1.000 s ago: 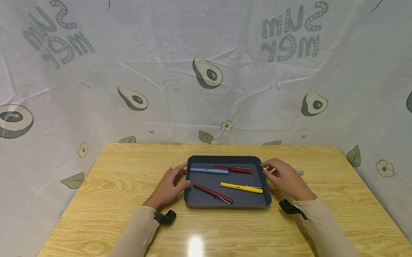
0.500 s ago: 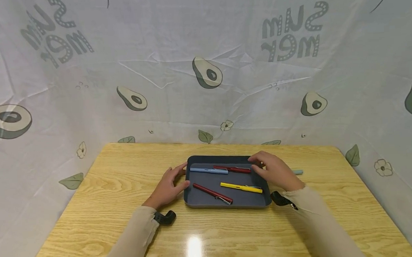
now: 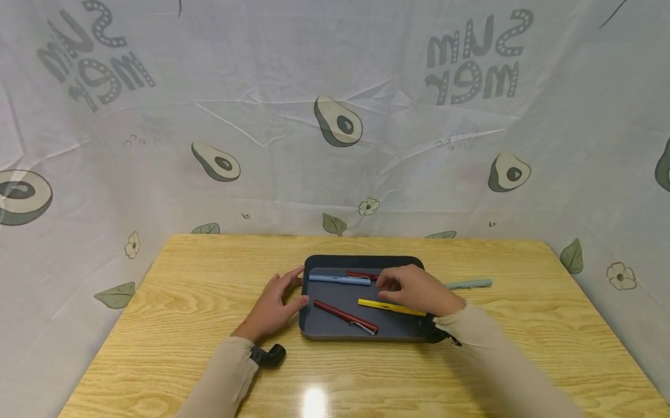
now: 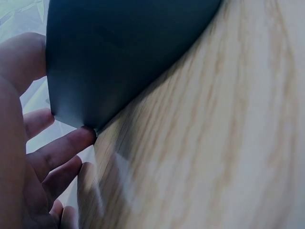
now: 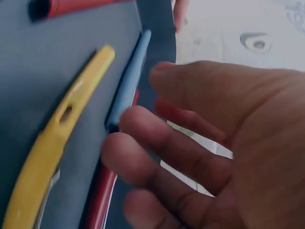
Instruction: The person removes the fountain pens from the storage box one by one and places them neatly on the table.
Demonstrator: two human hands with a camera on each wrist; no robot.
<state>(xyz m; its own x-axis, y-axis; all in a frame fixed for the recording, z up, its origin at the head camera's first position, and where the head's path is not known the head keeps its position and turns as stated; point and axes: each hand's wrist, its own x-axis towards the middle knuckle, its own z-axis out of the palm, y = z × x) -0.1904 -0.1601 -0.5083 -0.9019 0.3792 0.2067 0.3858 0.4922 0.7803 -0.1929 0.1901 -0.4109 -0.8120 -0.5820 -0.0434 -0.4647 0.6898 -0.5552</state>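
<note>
Head view: we had our left hand spread, touching the gray tray.
Right hand: loosely curled, held nothing, near our blue fountain pen.

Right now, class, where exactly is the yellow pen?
In the head view, the yellow pen lies in the right part of the grey tray, right of the nearer dark red pen and partly hidden by the right hand.

1 dk red pen part hidden from me by R hand in head cam, yellow pen cut off at btm of R wrist cam, tray cropped at top of L wrist cam, R fingertips slightly blurry
</note>
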